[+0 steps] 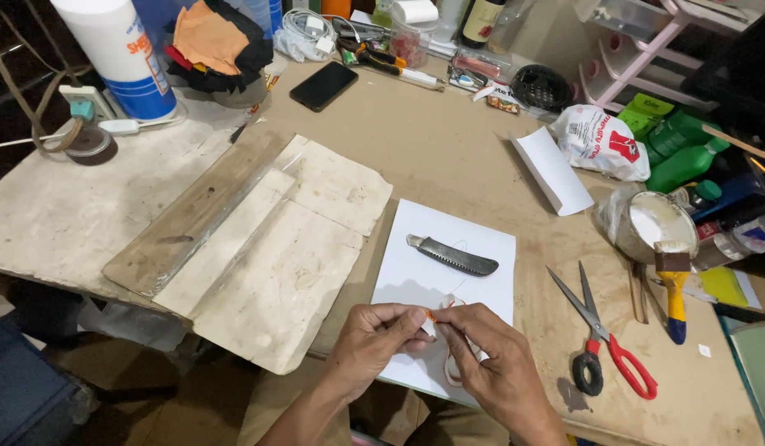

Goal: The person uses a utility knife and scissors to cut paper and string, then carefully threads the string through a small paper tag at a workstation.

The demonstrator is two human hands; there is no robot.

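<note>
Both my hands — left hand (372,340), right hand (496,367) — pinch a thin orange thread (436,312) between pressed fingers, over smooth white paper (465,231) near the surface's front edge — serrated grey blade (451,255) beyond.

A tall white cylindrical container (122,54) with a blue label band stands at the far left corner of the workbench (449,149). A black phone (323,86) with a dark screen lies flat near the far edge. Toward the right edge sit a crumpled white bag with red print (601,142) and green bottles (684,153) beside it.
</note>
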